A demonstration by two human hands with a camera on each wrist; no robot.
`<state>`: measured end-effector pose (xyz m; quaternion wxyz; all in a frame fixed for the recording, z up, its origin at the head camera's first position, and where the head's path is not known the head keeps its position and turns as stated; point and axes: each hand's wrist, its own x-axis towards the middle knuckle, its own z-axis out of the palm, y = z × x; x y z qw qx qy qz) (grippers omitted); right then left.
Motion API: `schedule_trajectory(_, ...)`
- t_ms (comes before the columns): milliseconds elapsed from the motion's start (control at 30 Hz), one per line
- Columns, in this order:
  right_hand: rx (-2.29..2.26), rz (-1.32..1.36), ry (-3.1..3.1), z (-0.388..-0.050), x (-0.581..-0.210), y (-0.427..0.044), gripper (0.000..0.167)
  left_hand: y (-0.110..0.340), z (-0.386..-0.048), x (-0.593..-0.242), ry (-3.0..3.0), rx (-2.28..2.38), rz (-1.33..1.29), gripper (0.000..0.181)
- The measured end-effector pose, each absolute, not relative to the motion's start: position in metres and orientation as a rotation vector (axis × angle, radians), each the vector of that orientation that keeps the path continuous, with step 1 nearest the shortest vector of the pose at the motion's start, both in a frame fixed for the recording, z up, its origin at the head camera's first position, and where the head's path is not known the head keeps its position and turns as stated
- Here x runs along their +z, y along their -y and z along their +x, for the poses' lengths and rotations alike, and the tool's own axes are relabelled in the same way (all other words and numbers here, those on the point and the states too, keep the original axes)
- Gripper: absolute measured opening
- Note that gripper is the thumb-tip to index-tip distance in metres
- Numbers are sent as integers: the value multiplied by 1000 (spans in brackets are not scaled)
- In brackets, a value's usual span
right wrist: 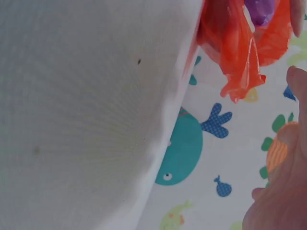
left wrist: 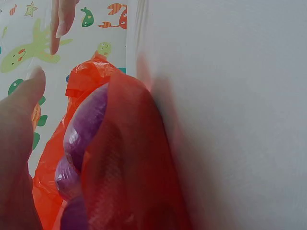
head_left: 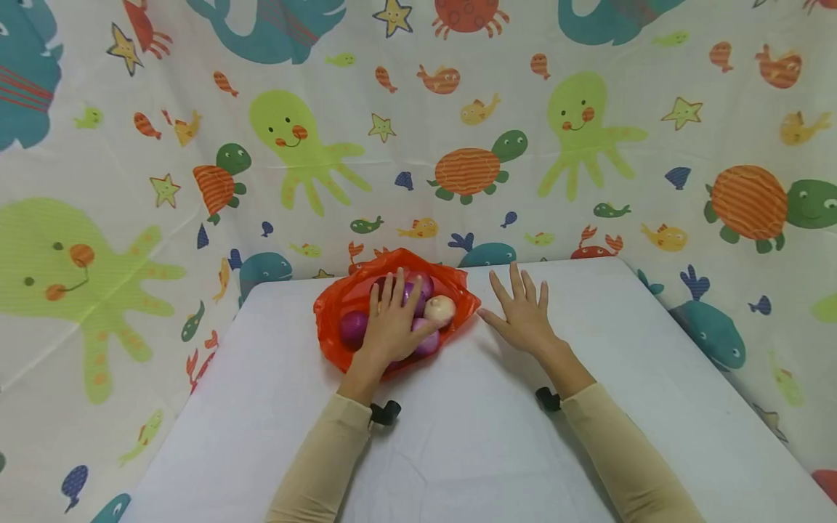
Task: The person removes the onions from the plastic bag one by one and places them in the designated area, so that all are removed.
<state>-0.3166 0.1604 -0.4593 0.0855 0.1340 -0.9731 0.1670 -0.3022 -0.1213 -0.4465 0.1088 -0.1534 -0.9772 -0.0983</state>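
Observation:
An orange-red plastic bag [head_left: 332, 345] lies spread at the far side of the table, its mouth facing up. Several purple onions [head_left: 354, 328] and one pale, whitish onion [head_left: 440, 311] show inside it. Over the bag my left hand [head_left: 392, 323] is held with straight, spread fingers, hiding some of the onions; the left wrist view shows purple onions [left wrist: 86, 124] beside it, not gripped. To the right of the bag my right hand [head_left: 525, 316] hovers above the table, fingers spread and nothing in it.
A white cloth covers the table [head_left: 458, 450]. Behind and beside it hangs a curtain [head_left: 405, 73] printed with sea animals, close to the table's far edge. Each wrist wears a small black device [head_left: 386, 412].

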Motion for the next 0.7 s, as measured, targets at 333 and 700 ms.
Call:
schedule_trajectory(333, 588, 456, 2804, -316, -457, -157, 87, 135, -293, -416, 2746, -366, -465, 97)
schedule_trajectory(700, 755, 541, 2706, -321, -454, -150, 80, 208, -288, -390, 2643, -486, -297, 89)
